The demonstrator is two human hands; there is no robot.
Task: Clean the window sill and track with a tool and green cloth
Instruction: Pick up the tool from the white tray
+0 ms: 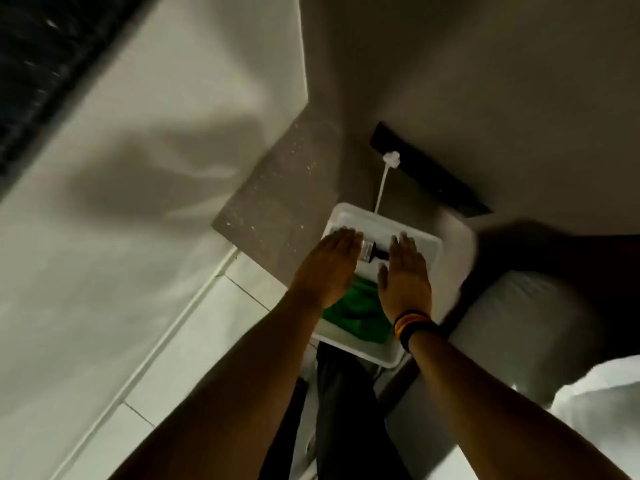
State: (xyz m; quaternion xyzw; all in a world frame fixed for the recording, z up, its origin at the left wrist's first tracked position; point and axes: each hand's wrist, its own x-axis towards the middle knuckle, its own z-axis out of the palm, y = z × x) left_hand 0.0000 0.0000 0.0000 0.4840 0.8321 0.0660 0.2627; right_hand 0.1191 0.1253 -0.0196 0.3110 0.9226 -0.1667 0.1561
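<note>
Green cloth (356, 315) in white tray (420, 242) | tool (375, 255) label unreadable | both hands flat, empty: left (329, 268), right (405, 278)

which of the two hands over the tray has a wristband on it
The right hand wears the wristband, striped in dark, orange and yellow. The left hand has a bare wrist. Both hover flat over the white tray.

Dim room: pale wall (156, 98), tiled floor (194, 334), grey slab (284, 188).

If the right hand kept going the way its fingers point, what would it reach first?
Probably the far wall of the white tray; the right hand hovers flat above it, beside the brush. Depth is unclear.
</note>
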